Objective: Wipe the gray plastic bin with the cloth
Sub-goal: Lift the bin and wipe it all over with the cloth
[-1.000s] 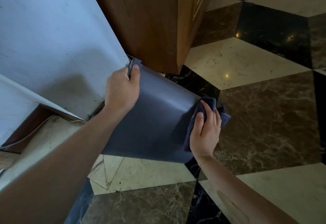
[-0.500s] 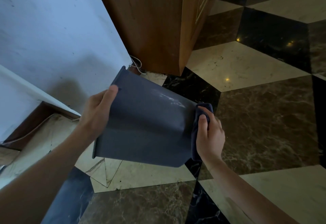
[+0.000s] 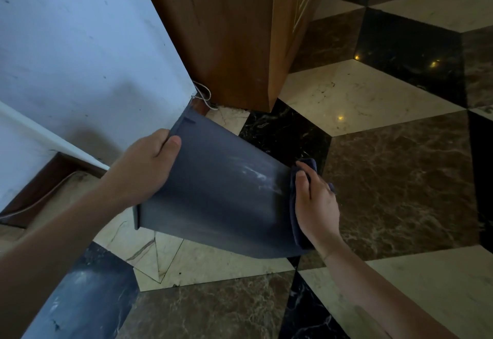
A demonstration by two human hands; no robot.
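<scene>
The gray plastic bin (image 3: 216, 194) is held on its side above the floor, its rim toward the left and its base toward the right. A pale dusty smear shows on its upper side near the base. My left hand (image 3: 144, 169) grips the rim end, thumb on the outer wall. My right hand (image 3: 316, 205) presses a dark blue cloth (image 3: 296, 221) flat against the bin's base; most of the cloth is hidden under my palm.
A wooden cabinet (image 3: 240, 32) stands just behind the bin, with a white cord (image 3: 204, 96) at its foot. A white wall (image 3: 80, 45) with a brown skirting (image 3: 40, 194) runs along the left. The floor is polished marble tiles (image 3: 386, 178) in cream, brown and black.
The bin has turned and dropped lower, showing more of its side. My left hand shifted down along the rim. My right hand with the cloth slid from the side wall onto the base.
</scene>
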